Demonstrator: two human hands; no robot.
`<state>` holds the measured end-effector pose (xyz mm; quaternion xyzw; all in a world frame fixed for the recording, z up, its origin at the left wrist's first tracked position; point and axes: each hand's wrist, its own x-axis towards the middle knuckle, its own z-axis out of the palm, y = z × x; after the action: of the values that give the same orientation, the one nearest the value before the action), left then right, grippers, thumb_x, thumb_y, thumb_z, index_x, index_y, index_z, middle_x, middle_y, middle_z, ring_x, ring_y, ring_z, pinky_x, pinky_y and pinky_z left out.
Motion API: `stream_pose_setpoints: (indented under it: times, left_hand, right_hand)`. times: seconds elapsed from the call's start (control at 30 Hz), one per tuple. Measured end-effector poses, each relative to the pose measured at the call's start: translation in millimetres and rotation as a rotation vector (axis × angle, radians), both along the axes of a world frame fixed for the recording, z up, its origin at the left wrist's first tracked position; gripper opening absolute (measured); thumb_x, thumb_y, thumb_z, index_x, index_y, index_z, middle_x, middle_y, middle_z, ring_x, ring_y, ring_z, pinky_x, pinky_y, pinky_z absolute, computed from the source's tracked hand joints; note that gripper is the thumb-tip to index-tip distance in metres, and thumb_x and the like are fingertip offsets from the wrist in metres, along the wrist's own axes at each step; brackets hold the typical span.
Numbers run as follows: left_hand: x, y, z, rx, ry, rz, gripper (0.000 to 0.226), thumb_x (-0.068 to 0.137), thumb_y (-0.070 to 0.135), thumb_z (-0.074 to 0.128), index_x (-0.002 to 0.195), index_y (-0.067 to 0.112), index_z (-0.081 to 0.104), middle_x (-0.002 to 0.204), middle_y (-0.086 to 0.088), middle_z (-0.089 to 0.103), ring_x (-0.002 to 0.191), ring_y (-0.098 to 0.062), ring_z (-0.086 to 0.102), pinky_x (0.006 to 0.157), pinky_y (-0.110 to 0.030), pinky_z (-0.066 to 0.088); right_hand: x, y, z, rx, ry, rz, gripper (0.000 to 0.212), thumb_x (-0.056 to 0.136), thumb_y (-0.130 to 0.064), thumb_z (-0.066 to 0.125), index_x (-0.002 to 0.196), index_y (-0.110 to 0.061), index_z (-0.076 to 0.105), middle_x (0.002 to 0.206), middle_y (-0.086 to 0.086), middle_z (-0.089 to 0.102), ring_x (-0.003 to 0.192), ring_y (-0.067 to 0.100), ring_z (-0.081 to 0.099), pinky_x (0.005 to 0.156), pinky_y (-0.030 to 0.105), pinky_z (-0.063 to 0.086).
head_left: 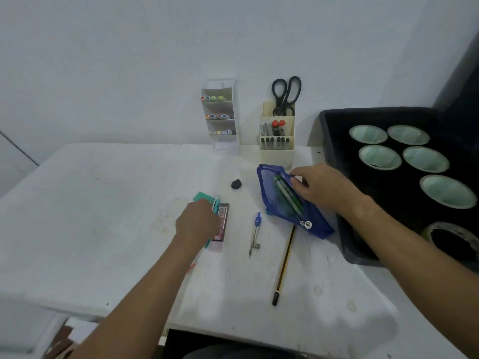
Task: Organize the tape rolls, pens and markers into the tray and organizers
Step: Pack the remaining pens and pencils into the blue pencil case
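Note:
A blue mesh pencil pouch [311,218] lies open on the white table, with green pens [287,195] inside. My right hand [321,187] pinches the pouch's upper edge by the opening. My left hand [197,221] rests closed over a teal item [202,197] beside a small flat pink box [221,224]. A black tray [334,141] at the right holds several tape rolls [379,157]. A white tiered organizer [220,117] holds markers. A cream organizer [277,141] holds pens and scissors.
A blue compass [255,233], a yellow-and-black pencil [283,265] and a small black eraser [236,184] lie loose on the table [103,216]. A small red piece [191,267] lies by my left forearm. The wall stands right behind the organizers.

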<state>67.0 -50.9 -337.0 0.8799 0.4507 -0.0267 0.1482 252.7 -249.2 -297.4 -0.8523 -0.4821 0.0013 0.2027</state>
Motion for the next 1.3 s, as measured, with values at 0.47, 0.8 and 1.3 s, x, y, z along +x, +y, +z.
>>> stream_pose_setpoints:
  times: [0.47,0.8,1.3]
  left_hand:
    - [19.9,-13.2,29.5,-0.070,-0.081,-0.114,0.020,0.088,0.021,0.060,0.075,0.007,0.054,0.068,-0.005,0.056,0.054,-0.013,0.052,0.044,-0.023,0.037]
    - [99.0,-75.9,45.5,-0.719,-0.326,-0.016,0.013,0.087,0.010,0.059,0.093,-0.001,0.062,0.072,-0.013,0.064,0.048,-0.018,0.058,0.042,-0.024,0.051]
    - [52.5,-78.7,28.9,-0.279,-0.153,-0.410,0.022,0.088,0.021,0.057,0.074,0.005,0.061,0.067,-0.003,0.056,0.064,-0.019,0.057,0.056,-0.023,0.043]
  right_hand:
    - [-2.8,-2.0,4.3,0.027,0.024,-0.024,0.027,0.095,-0.027,0.045,0.098,-0.013,0.068,0.084,0.006,0.069,0.074,0.022,0.063,0.067,0.038,0.055]
    - [-2.1,-4.4,4.5,0.142,-0.001,-0.103,0.027,0.090,-0.023,0.050,0.105,-0.012,0.069,0.086,0.008,0.071,0.076,0.023,0.063,0.070,0.041,0.055]
    - [1.4,-2.6,2.7,0.114,0.031,-0.098,0.025,0.092,-0.022,0.048,0.105,-0.012,0.067,0.086,0.008,0.072,0.074,0.024,0.065,0.067,0.040,0.056]
